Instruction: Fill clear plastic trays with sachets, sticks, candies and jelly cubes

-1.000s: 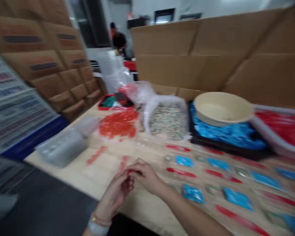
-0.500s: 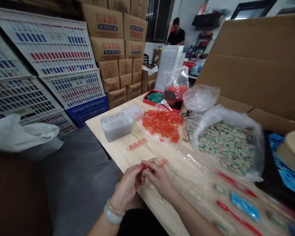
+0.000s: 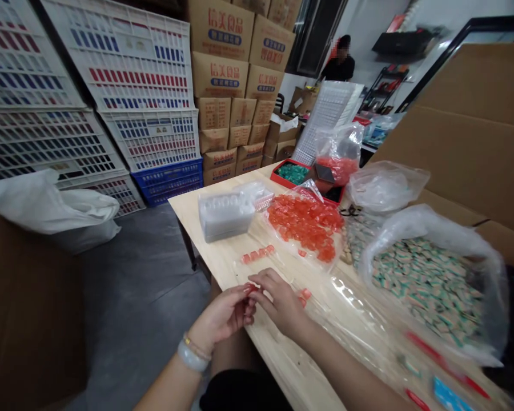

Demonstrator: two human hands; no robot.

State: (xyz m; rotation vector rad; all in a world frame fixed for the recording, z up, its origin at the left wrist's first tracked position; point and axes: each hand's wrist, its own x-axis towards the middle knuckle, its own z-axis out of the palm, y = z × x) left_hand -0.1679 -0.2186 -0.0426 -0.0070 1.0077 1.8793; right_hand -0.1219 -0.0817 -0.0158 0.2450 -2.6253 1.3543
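Observation:
My left hand [image 3: 228, 315] pinches a small red piece [image 3: 252, 288] between thumb and fingertips near the table's front edge. From the other side my right hand [image 3: 278, 299] has its thumb and fingertips closed on the same piece, which they partly cover. Just beyond, a short row of clear red pieces [image 3: 258, 254] lies on the wooden table [image 3: 216, 268]. A couple more red pieces [image 3: 303, 297] sit by my right hand. Farther back is a heap of orange-red pieces [image 3: 304, 222] on a clear plastic bag.
A stack of clear plastic trays [image 3: 226, 220] stands at the table's left. On the right is an open bag of small striped packets [image 3: 428, 285]. A red tray [image 3: 278, 176] holds green pieces. White crates [image 3: 149, 137] and cartons [image 3: 220, 74] are stacked behind; a person [image 3: 340, 63] stands far back.
The view has turned left, so the table and its contents appear shifted right. Both hands stay together at the red piece, and the right hand's fingers have lifted slightly.

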